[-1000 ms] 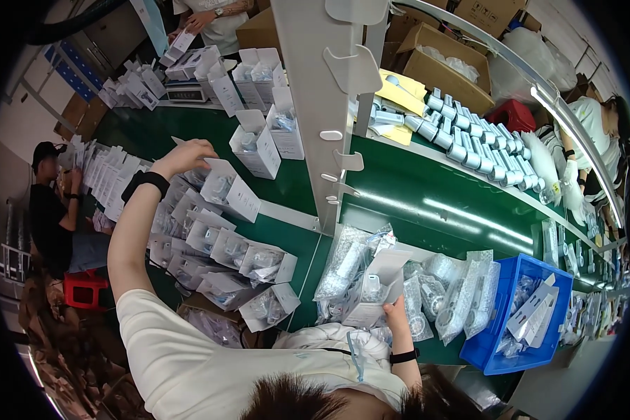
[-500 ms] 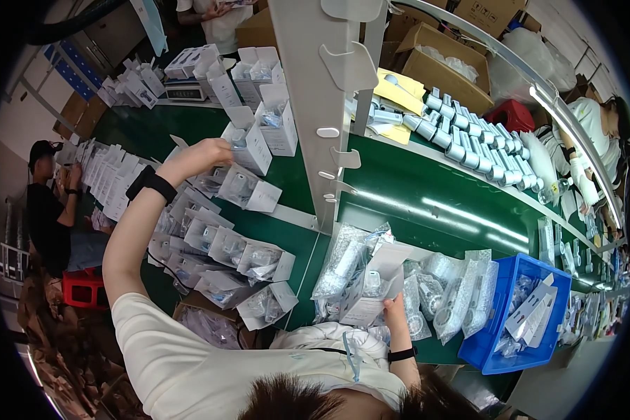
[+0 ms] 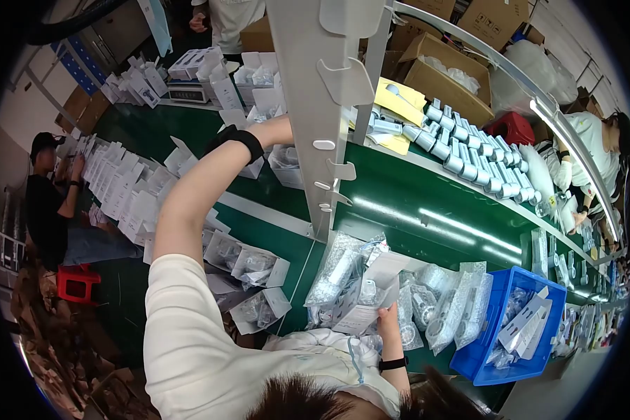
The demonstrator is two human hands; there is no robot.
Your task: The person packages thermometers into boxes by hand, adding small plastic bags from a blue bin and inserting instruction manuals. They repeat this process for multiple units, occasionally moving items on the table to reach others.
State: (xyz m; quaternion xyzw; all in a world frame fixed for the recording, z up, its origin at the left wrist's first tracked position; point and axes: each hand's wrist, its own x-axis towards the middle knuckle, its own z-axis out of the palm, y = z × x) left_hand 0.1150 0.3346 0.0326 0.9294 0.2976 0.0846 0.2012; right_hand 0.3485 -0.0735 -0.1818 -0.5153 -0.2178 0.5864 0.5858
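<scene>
Left hand has swung farther across since the last frame. Open white box sits at the near bench edge, right hand gripping its side. Left fingers are behind the grey post; can't tell their grip. Bubble-wrapped parts beside the box, blue bin farther right. Step looks like reaching among the far open boxes; next move calls for clearing the post without tipping them.
</scene>
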